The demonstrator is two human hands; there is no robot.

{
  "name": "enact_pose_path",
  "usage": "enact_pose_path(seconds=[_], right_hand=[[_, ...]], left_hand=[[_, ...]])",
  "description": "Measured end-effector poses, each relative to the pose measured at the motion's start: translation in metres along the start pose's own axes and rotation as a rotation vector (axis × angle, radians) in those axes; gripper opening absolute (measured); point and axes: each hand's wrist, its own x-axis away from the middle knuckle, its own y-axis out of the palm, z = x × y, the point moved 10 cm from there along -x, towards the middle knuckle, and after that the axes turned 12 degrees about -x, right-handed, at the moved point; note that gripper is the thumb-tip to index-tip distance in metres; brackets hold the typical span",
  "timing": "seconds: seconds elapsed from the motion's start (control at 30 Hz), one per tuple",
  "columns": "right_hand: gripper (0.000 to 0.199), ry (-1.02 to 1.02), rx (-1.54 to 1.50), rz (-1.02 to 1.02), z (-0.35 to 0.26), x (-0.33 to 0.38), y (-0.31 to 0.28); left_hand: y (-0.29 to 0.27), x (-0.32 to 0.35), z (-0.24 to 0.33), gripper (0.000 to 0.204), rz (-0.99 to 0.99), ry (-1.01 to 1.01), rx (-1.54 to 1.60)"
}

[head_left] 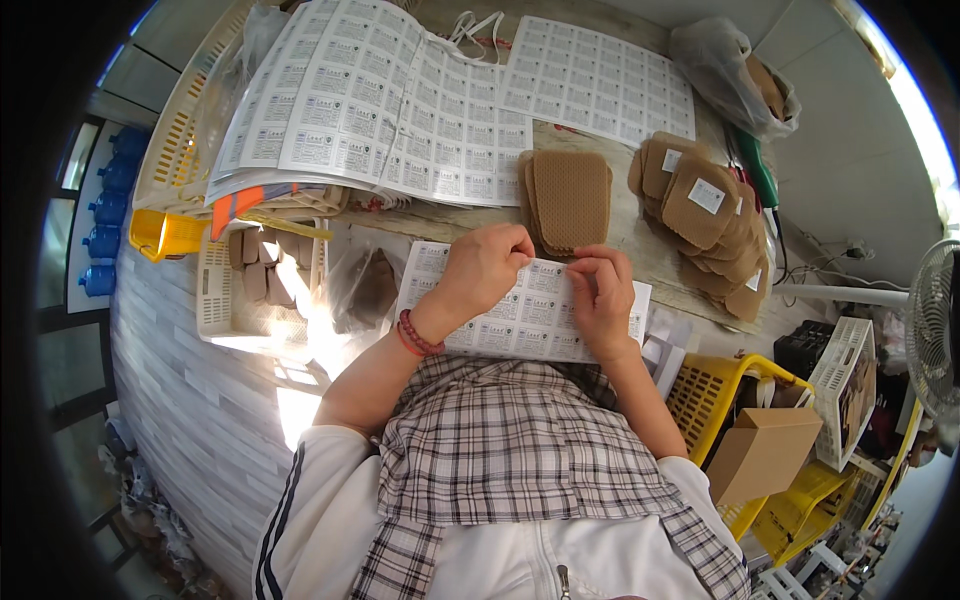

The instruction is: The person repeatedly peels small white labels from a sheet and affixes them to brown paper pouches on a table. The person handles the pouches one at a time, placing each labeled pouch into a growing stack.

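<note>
A white sheet of printed labels [540, 318] lies across my lap, against the table's front edge. Over its upper part is my left hand [490, 262], fingers curled into a pinch; whatever lies between the fingertips is too small to make out. My right hand [602, 298] has its thumb and bent forefinger closed at the sheet's top edge, a short gap from the left fingertips. Just beyond both hands rests a small stack of brown perforated pads [570, 195]. To the right, more brown pads [700, 205] are heaped in overlapping layers, several bearing a white label.
Large label sheets [350, 100] cover the table's back left, another sheet [605, 75] the back middle. A plastic bag [735, 75] sits back right. Left of my lap stands a white basket [215, 290] of brown pieces; at right, a yellow crate [705, 390], a cardboard box [765, 455] and a fan [935, 335].
</note>
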Motion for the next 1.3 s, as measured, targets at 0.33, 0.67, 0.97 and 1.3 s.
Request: enact_pose_path(seconds=[0.33,0.67,0.97,1.3], right_hand=[[0.021,-0.007,0.127,0.028,-0.010,0.006,-0.001],[0.024,-0.199,0.236,0.049,-0.028,0.004,-0.002],[0.021,-0.243,0.236,0.038,-0.032,0.006,0.000],[0.011,-0.213,-0.015,0.020,-0.028,0.012,0.000]], left_hand=[[0.002,0.001,0.002,0.006,0.004,0.009,-0.008],[0.000,0.001,0.001,0.007,-0.008,-0.017,0.017],[0.001,0.001,0.000,0.007,-0.024,-0.027,0.017],[0.008,-0.004,-0.003,0.009,-0.086,-0.050,0.078]])
